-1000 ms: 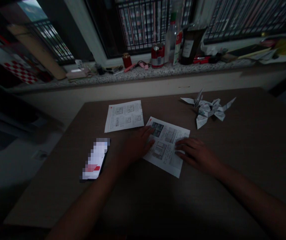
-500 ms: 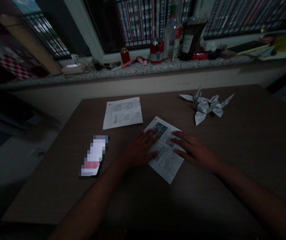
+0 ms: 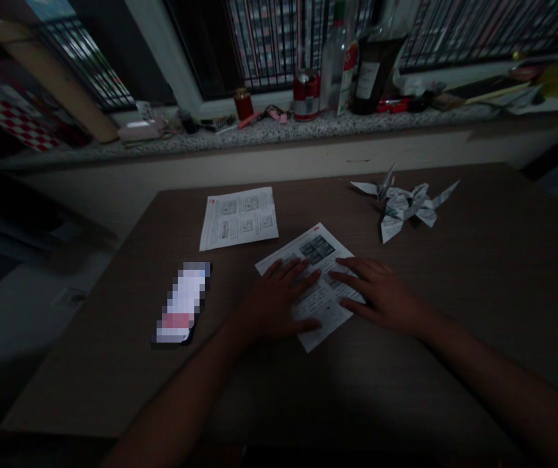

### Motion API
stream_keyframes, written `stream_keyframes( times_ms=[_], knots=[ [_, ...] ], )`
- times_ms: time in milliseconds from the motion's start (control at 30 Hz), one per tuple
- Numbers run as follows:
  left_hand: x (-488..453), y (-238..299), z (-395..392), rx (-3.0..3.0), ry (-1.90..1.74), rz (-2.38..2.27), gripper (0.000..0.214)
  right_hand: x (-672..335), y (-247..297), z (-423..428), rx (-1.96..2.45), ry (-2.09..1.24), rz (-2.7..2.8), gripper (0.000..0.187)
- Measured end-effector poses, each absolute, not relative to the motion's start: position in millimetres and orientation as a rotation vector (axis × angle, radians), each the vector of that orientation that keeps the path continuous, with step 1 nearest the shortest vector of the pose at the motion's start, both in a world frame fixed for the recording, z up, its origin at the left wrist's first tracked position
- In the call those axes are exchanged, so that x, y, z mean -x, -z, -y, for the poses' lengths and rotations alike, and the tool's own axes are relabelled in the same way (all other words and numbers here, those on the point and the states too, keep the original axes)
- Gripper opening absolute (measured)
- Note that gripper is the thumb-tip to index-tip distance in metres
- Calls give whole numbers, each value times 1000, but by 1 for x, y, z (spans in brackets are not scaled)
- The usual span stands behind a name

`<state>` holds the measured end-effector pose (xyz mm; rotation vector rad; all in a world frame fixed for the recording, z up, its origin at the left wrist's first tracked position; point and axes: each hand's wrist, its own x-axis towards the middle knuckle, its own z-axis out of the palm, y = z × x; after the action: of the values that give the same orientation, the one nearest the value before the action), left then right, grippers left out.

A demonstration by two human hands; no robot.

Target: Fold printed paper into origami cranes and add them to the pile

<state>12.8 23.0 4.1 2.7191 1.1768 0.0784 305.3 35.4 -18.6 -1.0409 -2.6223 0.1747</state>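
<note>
A printed sheet of paper [image 3: 328,312] lies flat and turned at an angle on the brown table [image 3: 127,383]. My left hand [image 3: 281,299] rests on its left part, fingers spread and thumb stretched toward the near corner. On the right part of the sheet lies my right hand [image 3: 374,289], its fingers apart and pointing left. Both palms face down, and neither hand grips anything. The sheet carries dark pictures and text; some of the print is hidden under my fingers.
A second printed sheet [image 3: 240,218] lies at the back left. Folded paper cranes [image 3: 403,205] stand at the back right. A phone [image 3: 181,302] with a blurred screen is left of my left hand. Bottles, a red can [image 3: 306,96] and small items line the stone windowsill [image 3: 269,135].
The sheet under my hands has turned clockwise, its red-marked top corner shifting right. My left thumb has moved nearer to me, and my fingers stay spread on the paper.
</note>
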Motion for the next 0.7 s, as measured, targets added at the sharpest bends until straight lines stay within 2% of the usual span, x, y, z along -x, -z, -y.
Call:
stream_keyframes(
  times_ms=[267,533,700],
  knots=[
    [-9,-10,-25,-2667,-38,-1120,107,-315,15,-38,951,-298,2623,46],
    [0,-4,-25,-2628,-128,-1068,106,-329,9,-36,858,-495,2673,72],
    [-3,-9,-20,-2633,-91,-1006,90,-331,10,-34,871,-517,2700,73]
  ],
)
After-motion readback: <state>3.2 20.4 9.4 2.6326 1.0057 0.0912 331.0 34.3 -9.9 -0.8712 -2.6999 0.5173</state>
